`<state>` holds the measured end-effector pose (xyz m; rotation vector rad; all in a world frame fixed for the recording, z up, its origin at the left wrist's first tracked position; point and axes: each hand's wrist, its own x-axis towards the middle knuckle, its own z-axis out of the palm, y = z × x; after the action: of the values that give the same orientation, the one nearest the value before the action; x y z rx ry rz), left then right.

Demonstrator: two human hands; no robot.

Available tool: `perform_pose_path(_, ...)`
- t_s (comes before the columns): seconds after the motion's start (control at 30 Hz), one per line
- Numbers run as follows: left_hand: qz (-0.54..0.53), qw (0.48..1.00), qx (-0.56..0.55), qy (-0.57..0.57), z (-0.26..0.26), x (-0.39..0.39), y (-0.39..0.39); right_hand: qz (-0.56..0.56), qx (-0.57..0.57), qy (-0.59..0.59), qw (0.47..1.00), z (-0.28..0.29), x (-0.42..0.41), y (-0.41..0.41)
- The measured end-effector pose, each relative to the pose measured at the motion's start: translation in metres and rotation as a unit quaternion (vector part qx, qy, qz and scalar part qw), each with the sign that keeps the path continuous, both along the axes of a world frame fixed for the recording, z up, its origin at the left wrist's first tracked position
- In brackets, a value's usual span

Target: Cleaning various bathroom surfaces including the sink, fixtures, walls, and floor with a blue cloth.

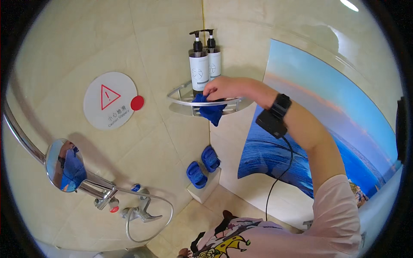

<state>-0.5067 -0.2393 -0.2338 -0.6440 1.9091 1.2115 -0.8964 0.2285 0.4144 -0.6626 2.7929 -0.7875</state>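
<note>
At the metal corner shelf (184, 102), my right hand (219, 88) grips a dark blue cloth (213, 113). Part of the cloth lies inside the rail, and a corner of it hangs below the front rim. Right behind my fingers stand two pump bottles with black heads, a nearer one (199, 72) and a farther one (214, 63). Only a small piece of my left hand (184, 252) shows at the bottom edge, beside my printed shirt; its fingers are too cut off to read.
A chrome hand shower (66, 165) and a mixer tap (142, 211) with a looping hose are on the left wall. Blue slippers (196, 174) rest on a low white ledge (206, 187) in the corner. A round caution sign (109, 100) and a seascape panel (290, 77) cover parts of the walls.
</note>
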Motion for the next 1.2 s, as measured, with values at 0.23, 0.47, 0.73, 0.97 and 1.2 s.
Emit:
perform_pose_path(0.23, 0.154, 0.984, 0.081, -0.033, 0.044, -0.064, 0.010, -0.054, -0.089, 0.141, 0.985, 0.034, 0.035, 0.048)
perform_pose_path(0.47, 0.123, 0.989, 0.086, 0.014, 0.069, -0.111, 0.039, -0.045, 0.009, 0.280, 0.959, -0.035, 0.068, 0.031)
perform_pose_path(0.73, -0.373, 0.915, -0.088, 0.129, 0.034, -0.051, 0.016, -0.169, 0.187, 0.522, 0.815, -0.058, 0.080, 0.079)
perform_pose_path(0.97, -0.329, 0.931, -0.138, 0.081, 0.005, -0.004, 0.000, -0.166, 0.149, 0.525, 0.822, -0.058, 0.088, 0.073)
perform_pose_path(1.2, -0.486, 0.845, -0.153, 0.163, -0.015, -0.012, -0.012, -0.018, 0.134, 0.441, 0.887, -0.033, 0.084, 0.003)
